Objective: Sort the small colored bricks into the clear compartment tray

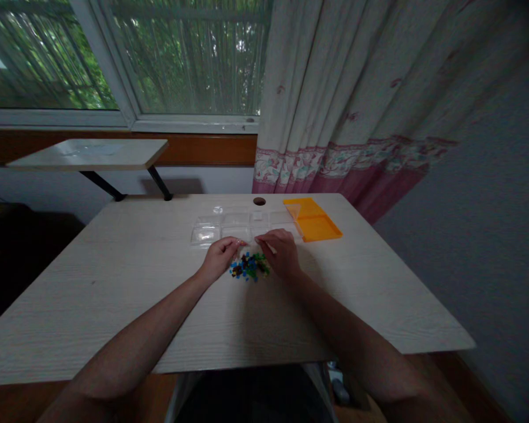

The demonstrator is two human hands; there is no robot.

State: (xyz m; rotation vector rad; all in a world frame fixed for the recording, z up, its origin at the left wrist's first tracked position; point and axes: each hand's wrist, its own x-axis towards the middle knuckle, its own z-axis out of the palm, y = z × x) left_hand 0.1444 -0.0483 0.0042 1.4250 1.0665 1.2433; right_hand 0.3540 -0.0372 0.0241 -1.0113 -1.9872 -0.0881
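Note:
A small pile of several coloured beads or chips (249,266), blue, green and dark, lies on the pale wooden table (114,282). My left hand (220,257) and my right hand (281,251) rest on either side of the pile, fingers curled and pinched toward each other just behind it. What the fingertips hold is too small to make out. Just beyond my hands lies a clear plastic compartment tray (238,226).
An orange lid or shallow tray (314,220) lies at the back right of the table, near a cable hole (259,201). A small side table (88,154) stands under the window. A patterned curtain (357,100) hangs at the right.

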